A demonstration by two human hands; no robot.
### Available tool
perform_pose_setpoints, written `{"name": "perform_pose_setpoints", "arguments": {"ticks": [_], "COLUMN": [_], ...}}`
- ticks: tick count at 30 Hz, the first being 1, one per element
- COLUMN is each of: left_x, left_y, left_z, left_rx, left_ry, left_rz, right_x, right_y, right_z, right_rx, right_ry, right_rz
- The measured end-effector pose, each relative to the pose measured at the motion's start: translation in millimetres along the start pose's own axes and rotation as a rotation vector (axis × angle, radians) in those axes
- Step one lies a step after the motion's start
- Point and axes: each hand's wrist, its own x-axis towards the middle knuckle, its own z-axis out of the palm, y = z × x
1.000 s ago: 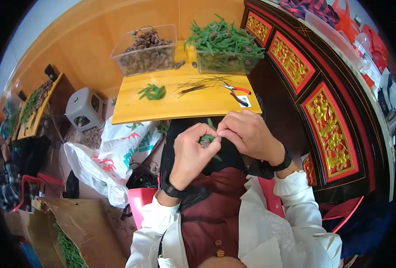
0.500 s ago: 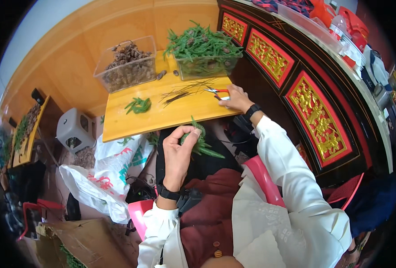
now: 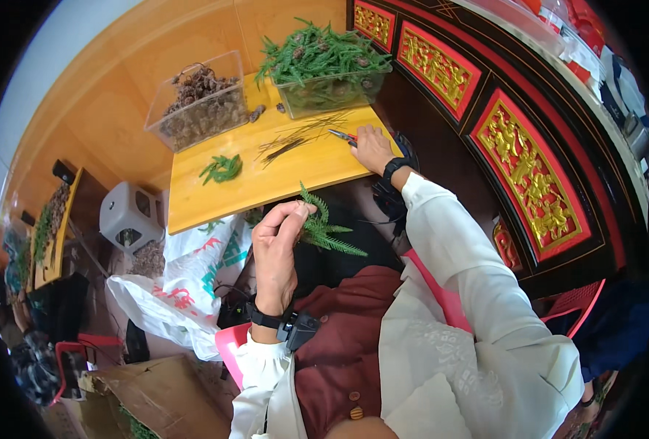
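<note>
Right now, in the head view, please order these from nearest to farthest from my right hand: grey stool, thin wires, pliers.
1. Pliers: at the right hand.
2. Thin wires: left of the pliers.
3. Grey stool: well to the left.

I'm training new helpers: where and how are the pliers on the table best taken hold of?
Probably by the handles of the pliers, coming from the right: the metal nose points left, toward the thin dark strands, while the handles lie mostly hidden under the right hand.
</note>
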Motion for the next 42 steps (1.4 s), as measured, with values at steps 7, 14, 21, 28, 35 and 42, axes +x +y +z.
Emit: {"name": "perform_pose_setpoints", "arguments": {"ticks": [7, 14, 21, 28, 35, 42], "left_x": [1, -6, -2, -3, -2, 4], "left_y": [14, 14, 18, 19, 11, 5], "left_z": [-13, -30, -37, -47, -48, -52], "left_rx": [-0.039, -0.044, -0.047, -0.081, -0.335, -0.386], "left_ry": [0.035, 0.006, -0.008, -0.095, -0.27, -0.289], "left_rz": [-0.019, -0.034, 0.019, -0.063, -0.207, -0.195], "right_x": [-46, -106, -93, -84, -76, -82], "right_y": [-33, -86, -90, -93, -100, -98], "right_z": [-59, -133, -149, -148, -156, -157], "right_rx": [0.647, 0.921, 0.75, 0.768, 0.764, 0.721], "right_ry": [-0.018, -0.073, -0.086, -0.079, -0.127, -0.12], "right_rz": [-0.05, -0.745, -0.884, -0.968, -1.084, -0.986]}}
